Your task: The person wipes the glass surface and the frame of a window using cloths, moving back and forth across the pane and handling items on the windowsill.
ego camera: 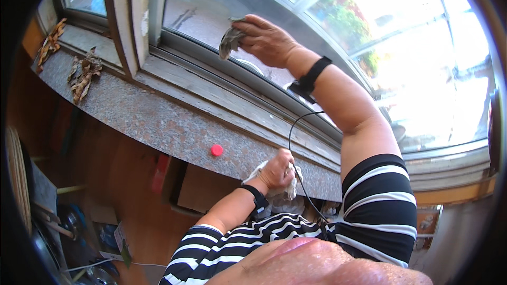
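My right hand [269,41] is raised to the window pane [198,12] and presses a crumpled grey cloth [230,41] beneath its fingers. Lower down, my left hand [277,170] is closed around a white cloth [294,188] over the edge of the speckled stone windowsill [158,126]. A black cable [291,134] passes beside my left hand. On the sill to the left of that hand lies a round red cap [216,150]. Both wrists wear black bands.
Dried leaves [85,74] lie on the sill's left part, with more [51,43] near the corner. A worn wooden window frame [132,19] stands upright there. Below the sill are a cardboard box [202,188] and, at lower left, an open carton [109,231] beside metal pans.
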